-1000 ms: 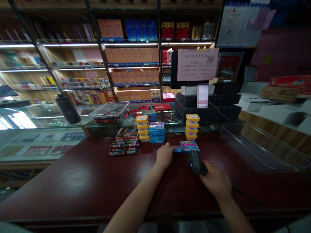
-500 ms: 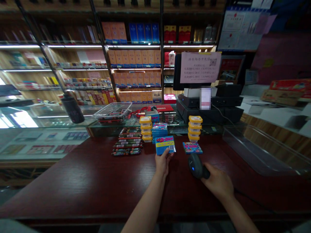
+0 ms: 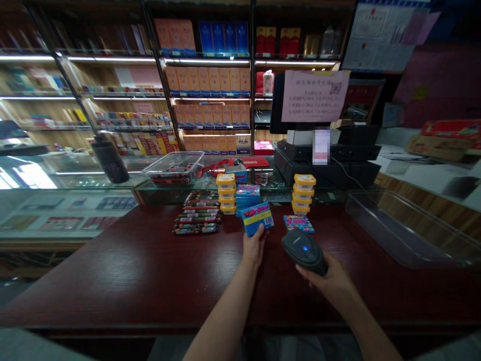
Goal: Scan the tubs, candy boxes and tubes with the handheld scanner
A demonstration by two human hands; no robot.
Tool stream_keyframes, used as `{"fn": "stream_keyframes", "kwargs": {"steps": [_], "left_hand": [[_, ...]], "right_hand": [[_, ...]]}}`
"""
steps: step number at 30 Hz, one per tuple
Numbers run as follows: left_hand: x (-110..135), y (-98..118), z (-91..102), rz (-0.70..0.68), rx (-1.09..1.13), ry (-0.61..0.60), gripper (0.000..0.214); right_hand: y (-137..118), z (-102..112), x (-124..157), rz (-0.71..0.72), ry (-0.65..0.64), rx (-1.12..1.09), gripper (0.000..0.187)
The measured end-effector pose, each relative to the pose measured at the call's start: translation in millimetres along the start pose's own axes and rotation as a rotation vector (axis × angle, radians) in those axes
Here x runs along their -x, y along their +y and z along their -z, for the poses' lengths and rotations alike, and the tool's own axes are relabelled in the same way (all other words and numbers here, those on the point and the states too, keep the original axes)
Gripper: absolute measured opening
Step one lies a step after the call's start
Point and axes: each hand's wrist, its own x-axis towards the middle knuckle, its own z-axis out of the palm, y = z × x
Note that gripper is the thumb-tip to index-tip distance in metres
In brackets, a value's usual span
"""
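Observation:
My left hand [image 3: 254,245] grips a flat blue packet [image 3: 257,218] with a yellow band, its barcode facing up towards me. In my right hand [image 3: 330,276] is a dark barcode scanner [image 3: 303,248] with a blue light on top, its head tilted left towards the packet but apart from it. Just beyond the scanner a similar colourful packet [image 3: 298,224] lies flat on the dark red table [image 3: 150,281]. Behind my left hand stand a pile of blue packets [image 3: 248,194] and a stack of yellow-lidded tubs [image 3: 227,204]. Dark-wrapped sticks [image 3: 197,218] lie in a row to the left.
A second stack of yellow-lidded tubs [image 3: 302,193] stands at the right. Beside it sits a clear plastic bin [image 3: 398,250]. On the glass counter behind are a clear box [image 3: 150,169] of sticks, a black bottle [image 3: 110,159] and a monitor [image 3: 277,105] with a pink notice.
The scanner has turned in my right hand, its head swinging left and its top now showing. The packet in my left hand has tilted slightly. The view has shifted a little.

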Motion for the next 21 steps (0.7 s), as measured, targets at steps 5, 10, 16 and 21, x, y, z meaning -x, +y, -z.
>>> {"fn": "stream_keyframes", "kwargs": {"steps": [5, 10, 16, 21], "left_hand": [[0.9, 0.8, -2.5, -0.007, 0.004, 0.04, 0.034], [1.7, 1.6, -2.6, 0.0, 0.006, 0.027, 0.041], [2.8, 1.2, -0.8, 0.008, -0.018, -0.002, 0.049], [3.6, -0.3, -2.3, -0.04, -0.073, -0.012, 0.049]], "right_hand": [[4.4, -0.6, -1.0, -0.004, -0.009, 0.001, 0.029], [3.9, -0.1, 0.6, -0.014, -0.032, -0.007, 0.03], [4.8, 18.7, -10.0, 0.155, -0.013, 0.313, 0.037], [26.9, 39.8, -29.3, 0.143, 0.006, 0.965, 0.033]]}}
